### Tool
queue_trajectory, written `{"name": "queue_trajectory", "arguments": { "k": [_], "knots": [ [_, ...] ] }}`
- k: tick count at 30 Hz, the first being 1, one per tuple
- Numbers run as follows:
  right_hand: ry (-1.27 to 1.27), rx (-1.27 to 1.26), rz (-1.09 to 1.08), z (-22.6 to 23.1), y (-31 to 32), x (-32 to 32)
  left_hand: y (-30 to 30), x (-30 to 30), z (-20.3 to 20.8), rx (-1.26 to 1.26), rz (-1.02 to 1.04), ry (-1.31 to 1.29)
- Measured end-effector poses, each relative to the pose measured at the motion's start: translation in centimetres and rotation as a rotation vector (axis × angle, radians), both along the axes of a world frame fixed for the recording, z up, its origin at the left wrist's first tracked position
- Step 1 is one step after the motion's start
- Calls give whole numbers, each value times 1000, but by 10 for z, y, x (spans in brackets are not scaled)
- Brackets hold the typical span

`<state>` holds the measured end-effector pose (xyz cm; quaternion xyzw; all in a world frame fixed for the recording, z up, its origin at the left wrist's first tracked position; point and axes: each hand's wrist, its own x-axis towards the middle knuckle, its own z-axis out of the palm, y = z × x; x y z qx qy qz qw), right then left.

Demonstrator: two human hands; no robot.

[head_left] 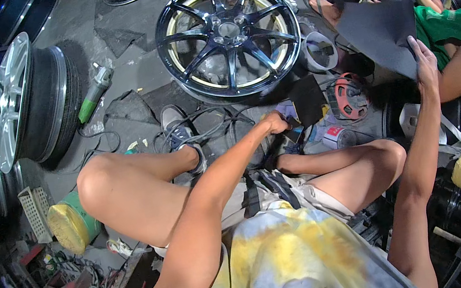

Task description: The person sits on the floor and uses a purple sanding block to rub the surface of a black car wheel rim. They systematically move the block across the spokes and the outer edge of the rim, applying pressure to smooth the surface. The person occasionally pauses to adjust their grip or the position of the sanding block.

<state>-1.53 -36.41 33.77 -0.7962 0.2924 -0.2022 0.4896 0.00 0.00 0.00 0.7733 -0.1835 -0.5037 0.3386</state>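
A large dark grey sheet (381, 29), which looks like sandpaper, hangs curved from my raised right hand (425, 59). The thumb and fingers pinch its lower right edge. Lower down, between my knees, my left hand (277, 122) is closed among small dark and coloured scraps. A square black piece (307, 100) stands against its fingertips. What exactly those fingers grip is hidden. Beyond my feet lies a glossy black multi-spoke wheel rim (229, 38) with a pale inner ring, face up and touched by neither hand.
A green grinder (94, 93) with its cord lies left, beside a silver wheel (13, 103). Right of centre are a red slotted disc (348, 96), a can (338, 137) and a grey bucket (319, 51). A person in green (457, 35) sits close at right. Yellow-wrapped rolls (72, 226) stand lower left.
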Motion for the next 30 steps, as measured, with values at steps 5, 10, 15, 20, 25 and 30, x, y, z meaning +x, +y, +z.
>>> {"name": "queue_trajectory", "arguments": {
  "k": [5,10,15,20,25,30],
  "knots": [
    [-230,-18,-174,-2,16,16,35,13,15,-18,-110,55],
    [-149,37,-274,-16,-32,18,21,1,50,-123,-47,-60],
    [-185,56,-287,-36,-49,17,17,-4,69,-378,200,404],
    [-351,134,-253,-31,-24,32,13,7,83,-535,214,482],
    [-213,21,-325,-41,-53,30,7,10,96,-544,254,480],
    [-159,29,-329,-51,-43,34,10,12,99,-575,325,591]
  ]
}}
